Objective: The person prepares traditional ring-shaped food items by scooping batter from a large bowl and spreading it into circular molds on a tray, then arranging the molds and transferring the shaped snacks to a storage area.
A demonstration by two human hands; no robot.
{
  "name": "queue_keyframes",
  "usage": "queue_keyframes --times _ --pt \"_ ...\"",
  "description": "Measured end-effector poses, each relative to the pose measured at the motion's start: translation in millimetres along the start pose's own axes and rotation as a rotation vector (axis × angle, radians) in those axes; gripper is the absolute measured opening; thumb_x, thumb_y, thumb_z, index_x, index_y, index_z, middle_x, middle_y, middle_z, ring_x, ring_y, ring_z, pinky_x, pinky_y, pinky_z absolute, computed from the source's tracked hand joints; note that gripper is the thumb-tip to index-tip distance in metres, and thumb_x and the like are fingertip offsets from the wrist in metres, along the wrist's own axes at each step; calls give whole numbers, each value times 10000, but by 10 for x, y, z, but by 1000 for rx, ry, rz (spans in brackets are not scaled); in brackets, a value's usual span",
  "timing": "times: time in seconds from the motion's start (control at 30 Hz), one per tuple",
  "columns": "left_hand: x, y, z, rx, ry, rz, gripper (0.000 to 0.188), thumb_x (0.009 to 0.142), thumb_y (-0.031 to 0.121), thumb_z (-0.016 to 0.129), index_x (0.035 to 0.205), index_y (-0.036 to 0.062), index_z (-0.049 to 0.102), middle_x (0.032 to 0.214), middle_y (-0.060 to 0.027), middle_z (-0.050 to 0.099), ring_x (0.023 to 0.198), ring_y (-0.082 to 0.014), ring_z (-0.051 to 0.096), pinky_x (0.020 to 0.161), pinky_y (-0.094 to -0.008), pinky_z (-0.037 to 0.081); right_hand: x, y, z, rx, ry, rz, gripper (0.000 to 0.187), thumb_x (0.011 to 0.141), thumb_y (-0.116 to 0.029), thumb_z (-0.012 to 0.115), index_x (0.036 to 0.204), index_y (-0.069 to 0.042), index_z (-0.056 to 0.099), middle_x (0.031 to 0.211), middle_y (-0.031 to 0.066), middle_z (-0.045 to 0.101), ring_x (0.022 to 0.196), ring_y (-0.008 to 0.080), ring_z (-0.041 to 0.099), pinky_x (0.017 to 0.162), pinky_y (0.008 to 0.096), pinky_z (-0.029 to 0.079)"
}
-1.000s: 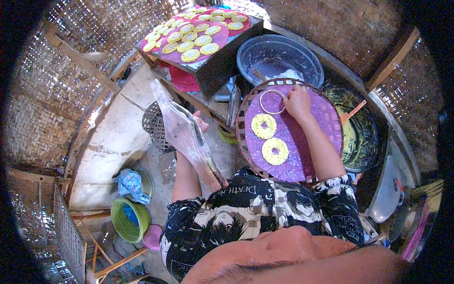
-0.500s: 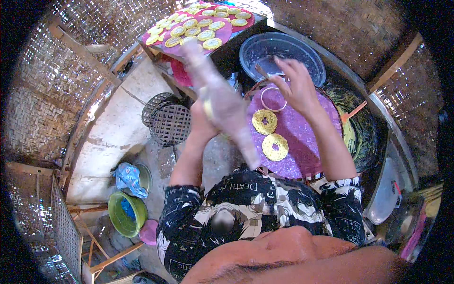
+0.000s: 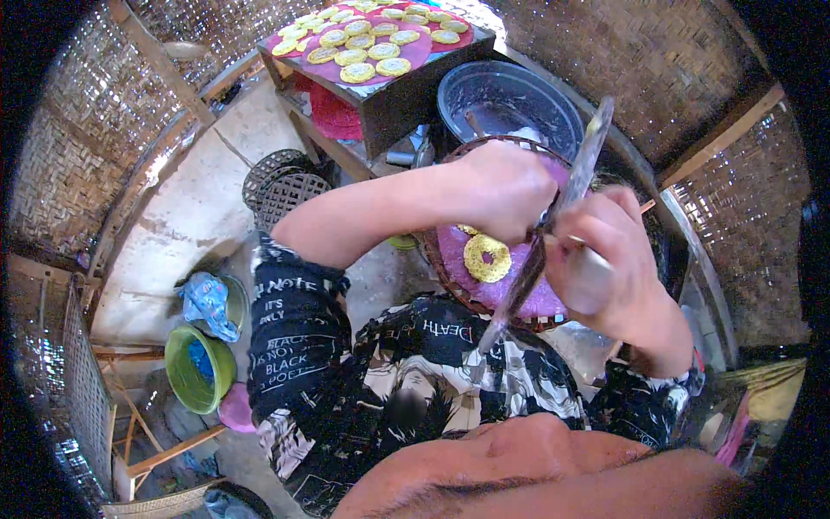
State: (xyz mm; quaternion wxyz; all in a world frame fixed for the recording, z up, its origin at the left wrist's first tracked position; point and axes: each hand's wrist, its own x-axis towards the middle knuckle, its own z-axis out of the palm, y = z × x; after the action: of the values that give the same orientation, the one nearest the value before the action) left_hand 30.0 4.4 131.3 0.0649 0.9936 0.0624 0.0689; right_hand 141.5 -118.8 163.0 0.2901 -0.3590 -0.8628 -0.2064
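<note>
My left hand (image 3: pixel 506 186) is closed, its knuckles against a long, worn greyish board (image 3: pixel 588 156) that is tilted and seen nearly edge-on. Just right of the board, my right hand (image 3: pixel 605 251) has its fingers curled round something pale and blurred, whose kind I cannot make out. Below both hands lies a purple plastic sheet (image 3: pixel 462 272) on a round woven tray (image 3: pixel 445 281). On the sheet sits a yellow ring of dough-like strands (image 3: pixel 474 270); a second yellow ring (image 3: pixel 468 230) shows only in part, behind my left forearm.
Many yellow rounds (image 3: pixel 358 57) lie on pink sheets on a wooden stand (image 3: pixel 415 99) at the back. A large dark basin (image 3: pixel 458 73) is to its right. Woven trays (image 3: pixel 290 195), a green tub (image 3: pixel 186 389) and a blue-white bag (image 3: pixel 207 303) are at left.
My left hand has swung right with the board, which has turned from its flat side to its edge. My right hand has come down and closed beside it. The pink ring no longer shows on the sheet.
</note>
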Motion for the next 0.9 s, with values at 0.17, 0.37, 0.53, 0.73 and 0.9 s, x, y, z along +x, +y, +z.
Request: queue_keyframes --times 0.17,0.37,0.53,0.73,0.9 --pt "-164 91 194 64 215 69 127 596 150 553 622 30 522 554 -127 556 536 -288 574 507 -390 458 -306 17 -112 368 -48 523 286 656 -28 585 859 -41 384 719 67 422 643 183 453 577 307 360" --pt "-587 -321 161 73 458 -107 258 599 238 625 775 52 594 688 -93 599 680 -272 591 652 -368 453 -825 14 -629 612 530 1026 417 705 52 483 1059 -72 302 790 55 386 699 130 382 626 256 327" --pt "-298 -558 644 -1095 539 22 520 597 122 712 1058 25 493 1012 -80 552 929 -169 527 838 -303 404 -1166 83 -737 594 793 808 385 702 34 524 1037 -47 353 762 71 403 701 162 420 627 250 357" --pt "-61 -535 703 -1189 498 153 366 654 123 688 960 4 526 916 -88 580 810 -149 564 719 -285 471 -1178 9 -544 429 1188 596 234 741 -25 477 961 -48 402 677 75 395 652 186 413 625 285 346" --pt "73 -506 714 -1167 454 179 301 717 126 628 972 5 526 923 -98 581 811 -164 571 720 -297 479 -1282 3 -383 369 1326 449 121 774 -10 445 880 -67 430 703 70 432 702 182 410 678 304 355"
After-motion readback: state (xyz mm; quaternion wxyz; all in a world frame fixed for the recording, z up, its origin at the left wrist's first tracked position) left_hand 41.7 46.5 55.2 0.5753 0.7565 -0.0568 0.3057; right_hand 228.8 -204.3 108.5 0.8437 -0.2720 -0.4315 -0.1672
